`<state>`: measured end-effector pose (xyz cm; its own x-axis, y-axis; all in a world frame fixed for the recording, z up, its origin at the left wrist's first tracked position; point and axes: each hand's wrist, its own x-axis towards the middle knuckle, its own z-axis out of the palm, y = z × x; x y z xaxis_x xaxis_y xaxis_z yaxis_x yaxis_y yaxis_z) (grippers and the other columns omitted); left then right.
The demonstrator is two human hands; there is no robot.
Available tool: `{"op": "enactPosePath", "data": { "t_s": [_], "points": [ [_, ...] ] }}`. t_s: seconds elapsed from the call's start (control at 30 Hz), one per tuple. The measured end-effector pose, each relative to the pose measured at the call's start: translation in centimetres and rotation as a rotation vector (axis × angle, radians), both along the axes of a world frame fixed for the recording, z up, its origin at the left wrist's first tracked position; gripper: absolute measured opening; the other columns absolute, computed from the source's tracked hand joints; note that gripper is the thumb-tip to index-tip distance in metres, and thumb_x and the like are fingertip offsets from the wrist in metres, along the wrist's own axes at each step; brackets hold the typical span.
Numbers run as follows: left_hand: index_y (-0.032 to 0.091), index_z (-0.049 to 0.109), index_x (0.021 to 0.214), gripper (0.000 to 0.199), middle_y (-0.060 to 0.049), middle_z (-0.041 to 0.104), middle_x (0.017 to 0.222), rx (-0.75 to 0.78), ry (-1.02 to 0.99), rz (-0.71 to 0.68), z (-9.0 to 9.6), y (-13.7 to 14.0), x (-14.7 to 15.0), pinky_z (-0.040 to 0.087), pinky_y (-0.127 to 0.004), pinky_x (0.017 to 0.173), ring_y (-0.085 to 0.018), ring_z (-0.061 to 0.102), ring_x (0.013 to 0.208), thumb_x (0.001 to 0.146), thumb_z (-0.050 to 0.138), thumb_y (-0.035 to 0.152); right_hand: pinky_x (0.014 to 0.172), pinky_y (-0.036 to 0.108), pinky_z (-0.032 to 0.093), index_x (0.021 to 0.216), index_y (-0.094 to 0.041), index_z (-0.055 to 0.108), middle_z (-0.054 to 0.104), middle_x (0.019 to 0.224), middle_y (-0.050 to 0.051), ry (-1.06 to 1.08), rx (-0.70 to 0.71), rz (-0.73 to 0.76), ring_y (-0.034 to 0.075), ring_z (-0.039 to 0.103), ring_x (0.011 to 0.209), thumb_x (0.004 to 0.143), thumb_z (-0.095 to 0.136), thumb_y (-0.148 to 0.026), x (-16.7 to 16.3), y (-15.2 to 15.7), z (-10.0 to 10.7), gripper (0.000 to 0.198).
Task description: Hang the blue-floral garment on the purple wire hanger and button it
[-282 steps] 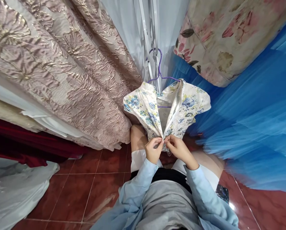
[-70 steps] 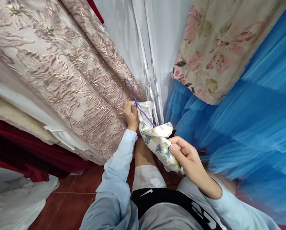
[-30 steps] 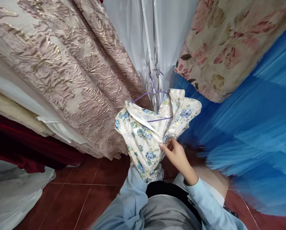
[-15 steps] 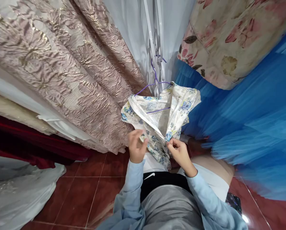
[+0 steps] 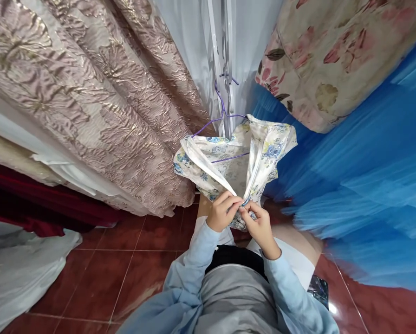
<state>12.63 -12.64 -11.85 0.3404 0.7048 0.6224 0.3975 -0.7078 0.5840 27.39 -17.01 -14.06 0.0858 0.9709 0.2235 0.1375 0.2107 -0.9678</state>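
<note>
A white garment with blue and yellow flowers (image 5: pixel 208 181) hangs on a purple wire hanger (image 5: pixel 223 109). Its front edges lie parted at the top and come together at the bottom of the opening, where a zipper seems to run along the right edge. My left hand (image 5: pixel 224 211) pinches the cloth at that meeting point. Right beside it my right hand (image 5: pixel 258 225) is closed on the same spot, the two sets of fingertips nearly touching. The small part between the fingers is hidden.
A pink and gold brocade gown (image 5: pixel 117 93) hangs on the left. White metal rails (image 5: pixel 225 41) stand behind the hanger. To the right are a floral cloth (image 5: pixel 319 69) and blue tulle (image 5: pixel 361 185). Red tiles (image 5: pixel 117 278) cover the floor; a dark shiny object (image 5: pixel 318 290) lies there.
My left hand has moved right and taken hold of the garment next to my right hand. My right hand keeps its pinch. The view has shifted slightly.
</note>
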Motion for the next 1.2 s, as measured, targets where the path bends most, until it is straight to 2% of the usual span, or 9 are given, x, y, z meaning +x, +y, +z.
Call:
{"op": "enactPosePath", "data": {
  "t_s": [0.07,0.13,0.23,0.37,0.57,0.73,0.93,1.03,1.2],
  "points": [
    [0.019,0.07,0.098,0.012,-0.004,0.066,0.085,0.016,-0.063,0.01,-0.1,-0.3,0.6,0.055,-0.027,0.072,-0.014,0.065,0.08,0.1,0.058,0.018,0.076,0.029,0.044,0.086,-0.021,0.057,0.058,0.081,0.0,0.006,0.029,-0.035,0.017,0.055,0.078,0.09,0.065,-0.031,-0.2,0.1,-0.3,0.013],
    [0.019,0.07,0.099,0.012,-0.003,0.065,0.085,0.03,-0.098,0.005,-0.2,-0.7,1.2,0.054,-0.026,0.07,-0.014,0.064,0.078,0.099,0.059,0.017,0.082,0.031,0.046,0.101,-0.021,0.058,0.062,0.092,0.002,0.016,0.057,-0.045,0.019,0.059,0.088,0.088,0.067,-0.029,-0.3,0.1,-0.4,0.018],
    [0.02,0.073,0.097,0.012,-0.002,0.062,0.081,0.054,-0.097,0.008,-0.3,-1.0,1.9,0.053,-0.026,0.069,-0.014,0.062,0.075,0.098,0.061,0.02,0.077,0.03,0.047,0.095,-0.022,0.057,0.061,0.086,0.001,0.02,0.083,-0.027,0.018,0.058,0.081,0.093,0.06,-0.03,-0.4,0.2,-0.3,0.009],
    [0.022,0.074,0.096,0.013,-0.002,0.059,0.08,0.071,-0.096,0.138,0.4,-0.7,2.5,0.055,-0.031,0.072,-0.016,0.062,0.078,0.098,0.061,0.023,0.072,0.03,0.046,0.084,-0.022,0.057,0.06,0.078,0.002,0.016,0.07,0.002,0.018,0.057,0.075,0.097,0.056,-0.034,0.0,0.0,0.0,0.018],
    [0.02,0.074,0.092,0.019,-0.007,0.055,0.092,0.233,-0.147,0.435,5.9,4.9,3.3,0.052,-0.042,0.091,-0.022,0.059,0.095,0.099,0.061,0.032,0.067,0.03,0.044,0.073,-0.023,0.053,0.056,0.068,0.0,0.003,0.01,0.024,0.017,0.053,0.067,0.094,0.064,-0.041,0.6,-0.9,-0.1,0.029],
    [0.019,0.07,0.094,0.023,-0.01,0.06,0.107,0.353,-0.12,0.467,11.1,11.6,2.9,0.045,-0.044,0.104,-0.026,0.055,0.113,0.1,0.059,0.039,0.066,0.028,0.042,0.073,-0.022,0.053,0.056,0.068,-0.001,0.02,-0.012,0.144,0.016,0.054,0.067,0.094,0.064,-0.038,-0.7,-1.9,-1.2,0.029],
    [0.019,0.068,0.097,0.024,-0.004,0.071,0.093,0.298,0.004,0.284,11.1,12.7,1.1,0.048,-0.034,0.091,-0.018,0.065,0.09,0.104,0.052,0.036,0.075,0.03,0.048,0.088,-0.021,0.061,0.065,0.083,0.003,-0.001,-0.033,0.146,0.019,0.062,0.079,0.095,0.062,-0.037,-1.1,-0.5,-2.7,0.018],
    [0.019,0.07,0.096,0.02,-0.004,0.075,0.093,0.318,0.021,0.239,9.9,11.8,0.1,0.048,-0.034,0.091,-0.018,0.068,0.091,0.102,0.058,0.034,0.08,0.034,0.051,0.104,-0.022,0.064,0.07,0.099,0.007,0.044,-0.032,0.036,0.021,0.065,0.088,0.094,0.063,-0.039,-0.4,1.6,-1.2,0.02],
    [0.019,0.072,0.102,0.012,-0.005,0.076,0.097,0.328,0.089,0.092,9.9,10.9,-1.0,0.051,-0.034,0.091,-0.017,0.069,0.094,0.098,0.064,0.026,0.072,0.031,0.048,0.097,-0.021,0.067,0.069,0.086,0.004,0.146,0.133,0.041,0.018,0.062,0.077,0.097,0.06,-0.044,-0.4,7.6,5.7,0.024]
  ]
}}
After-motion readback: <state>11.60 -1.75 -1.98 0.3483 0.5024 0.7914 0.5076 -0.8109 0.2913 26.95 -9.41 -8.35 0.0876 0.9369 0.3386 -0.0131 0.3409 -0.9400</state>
